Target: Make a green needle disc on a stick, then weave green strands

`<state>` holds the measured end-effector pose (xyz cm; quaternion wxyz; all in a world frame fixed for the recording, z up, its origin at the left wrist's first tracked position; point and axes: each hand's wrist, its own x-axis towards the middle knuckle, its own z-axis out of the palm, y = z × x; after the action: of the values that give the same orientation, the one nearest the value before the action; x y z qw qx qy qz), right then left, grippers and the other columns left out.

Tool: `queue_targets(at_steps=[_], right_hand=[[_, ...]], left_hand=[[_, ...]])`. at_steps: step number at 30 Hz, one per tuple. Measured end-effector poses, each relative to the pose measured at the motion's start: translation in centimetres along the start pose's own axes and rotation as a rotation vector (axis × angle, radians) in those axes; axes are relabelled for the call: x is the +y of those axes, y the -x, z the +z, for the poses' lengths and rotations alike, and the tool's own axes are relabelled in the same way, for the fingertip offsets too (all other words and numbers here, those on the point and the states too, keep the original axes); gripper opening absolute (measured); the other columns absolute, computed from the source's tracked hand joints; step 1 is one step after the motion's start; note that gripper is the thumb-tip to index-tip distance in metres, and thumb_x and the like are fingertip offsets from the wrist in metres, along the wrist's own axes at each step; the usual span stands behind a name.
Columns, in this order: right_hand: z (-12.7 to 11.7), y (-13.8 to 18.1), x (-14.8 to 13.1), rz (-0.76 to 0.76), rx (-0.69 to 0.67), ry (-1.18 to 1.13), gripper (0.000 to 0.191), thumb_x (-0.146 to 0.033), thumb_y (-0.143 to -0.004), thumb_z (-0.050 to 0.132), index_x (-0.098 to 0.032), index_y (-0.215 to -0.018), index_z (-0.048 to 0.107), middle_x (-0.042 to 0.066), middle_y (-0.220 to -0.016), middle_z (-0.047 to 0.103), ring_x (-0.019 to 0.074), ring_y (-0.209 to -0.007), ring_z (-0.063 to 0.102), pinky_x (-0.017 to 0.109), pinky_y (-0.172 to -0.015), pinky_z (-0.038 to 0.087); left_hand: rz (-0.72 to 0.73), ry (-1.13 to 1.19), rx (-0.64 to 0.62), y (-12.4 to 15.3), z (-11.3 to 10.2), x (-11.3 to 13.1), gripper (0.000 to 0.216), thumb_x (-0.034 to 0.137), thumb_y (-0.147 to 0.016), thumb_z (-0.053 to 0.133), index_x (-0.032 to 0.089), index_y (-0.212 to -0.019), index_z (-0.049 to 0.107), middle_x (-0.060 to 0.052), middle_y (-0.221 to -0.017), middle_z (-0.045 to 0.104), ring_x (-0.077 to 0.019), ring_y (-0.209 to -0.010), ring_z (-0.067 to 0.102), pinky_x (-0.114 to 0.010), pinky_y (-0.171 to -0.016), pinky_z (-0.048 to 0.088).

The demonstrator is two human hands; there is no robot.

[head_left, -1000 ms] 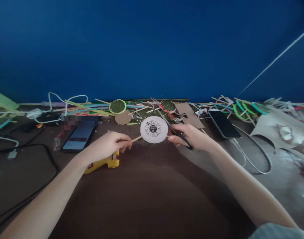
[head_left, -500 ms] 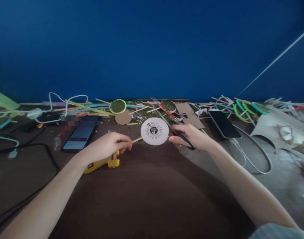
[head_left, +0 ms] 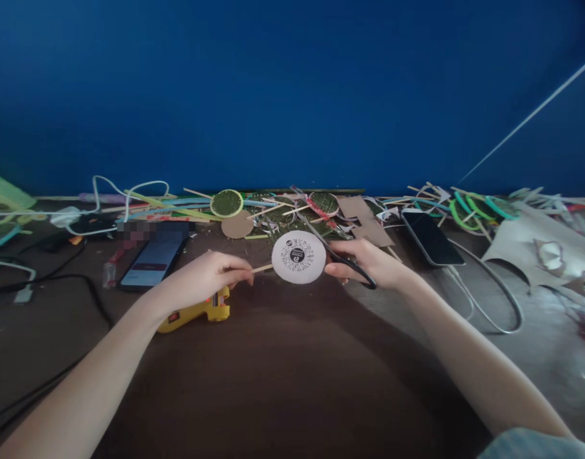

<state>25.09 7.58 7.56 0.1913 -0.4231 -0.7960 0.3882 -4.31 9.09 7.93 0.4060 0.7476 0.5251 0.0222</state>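
A: Status?
B: I have left hand point(head_left: 225, 273) pinched on the stick point(head_left: 262, 268), right hand point(head_left: 369, 260) closed on the scissors point(head_left: 340, 257).
A: White disc point(head_left: 298, 257)?
B: Between them, above the desk point(head_left: 292, 376), right of the yellow tool point(head_left: 196, 317).

The disc point(head_left: 299, 257) is coloured white, printed in black with a speckled ring around a dark centre. The stick point(head_left: 262, 268) is toned pale tan, the scissors point(head_left: 339, 257) black and grey, the glue gun point(head_left: 196, 315) yellow with red. The wall point(head_left: 292, 95) is coloured deep blue.
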Motion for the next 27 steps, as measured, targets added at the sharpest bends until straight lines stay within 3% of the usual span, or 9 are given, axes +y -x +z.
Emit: queue_targets(at_steps=[12, 18, 27], right_hand=[[-0.09, 0.04, 0.64, 0.042, 0.018, 0.063, 0.039, -0.053, -0.078, 0.056, -0.018, -0.065, 0.044, -0.004, -0.053, 0.048, 0.0090, -0.049, 0.044, 0.022, -0.047, 0.031], [-0.13, 0.06, 0.68, 0.083, 0.002, 0.051, 0.038, -0.054, -0.077, 0.057, -0.018, -0.068, 0.046, -0.004, -0.053, 0.048, 0.0091, -0.050, 0.045, 0.022, -0.048, 0.032], [-0.05, 0.06, 0.41, 0.089, -0.001, 0.076, 0.037, -0.051, -0.080, 0.054, -0.018, -0.066, 0.045, -0.004, -0.052, 0.048, 0.0084, -0.049, 0.045, 0.022, -0.048, 0.032]], left_hand=[[0.035, -0.069, 0.042, 0.09, -0.24, -0.12, 0.031, 0.045, -0.085, 0.044, 0.024, -0.083, 0.067, 0.002, -0.075, 0.068, -0.0118, -0.057, 0.060, -0.021, -0.054, 0.043], [0.097, -0.122, 0.108, 0.09, -0.66, -0.12, 0.029, 0.042, -0.085, 0.044, 0.024, -0.084, 0.067, 0.001, -0.086, 0.069, -0.0159, -0.077, 0.061, -0.025, -0.070, 0.043], [0.091, -0.111, 0.145, 0.20, -0.74, -0.11, 0.027, 0.039, -0.084, 0.045, 0.025, -0.081, 0.068, 0.002, -0.083, 0.069, -0.0180, -0.083, 0.061, -0.027, -0.074, 0.043]])
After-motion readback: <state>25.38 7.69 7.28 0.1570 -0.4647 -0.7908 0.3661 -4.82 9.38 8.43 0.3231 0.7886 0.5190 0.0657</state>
